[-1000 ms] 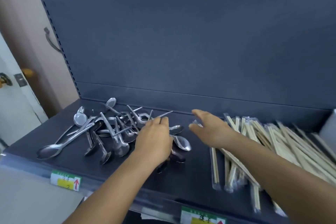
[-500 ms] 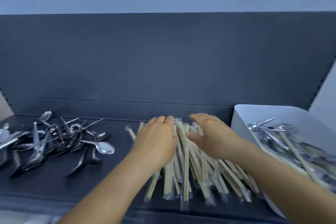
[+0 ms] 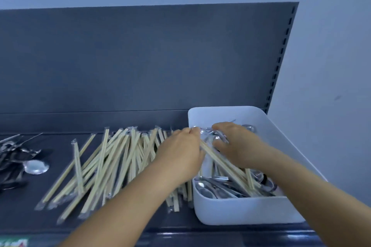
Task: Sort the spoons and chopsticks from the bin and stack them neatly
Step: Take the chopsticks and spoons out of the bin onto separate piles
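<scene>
A white plastic bin (image 3: 241, 214) stands at the right end of the dark shelf, holding mixed metal spoons (image 3: 216, 188) and wrapped wooden chopsticks (image 3: 226, 168). My left hand (image 3: 180, 154) reaches over the bin's left rim, its fingers curled on the upper end of those chopsticks. My right hand (image 3: 239, 144) is inside the bin with fingers bent down among the spoons; what it holds is hidden. A loose pile of wrapped chopsticks (image 3: 112, 162) lies on the shelf left of the bin. Sorted spoons (image 3: 36, 166) lie at the far left.
The dark shelf (image 3: 140, 222) has an upright back panel (image 3: 140, 62) close behind the piles. A pale wall stands right of the bin. The shelf's front edge carries a label strip (image 3: 12, 243) at the lower left.
Both hands moved right, from the spoon pile across the chopstick pile and into the white bin. The view swung right with them.
</scene>
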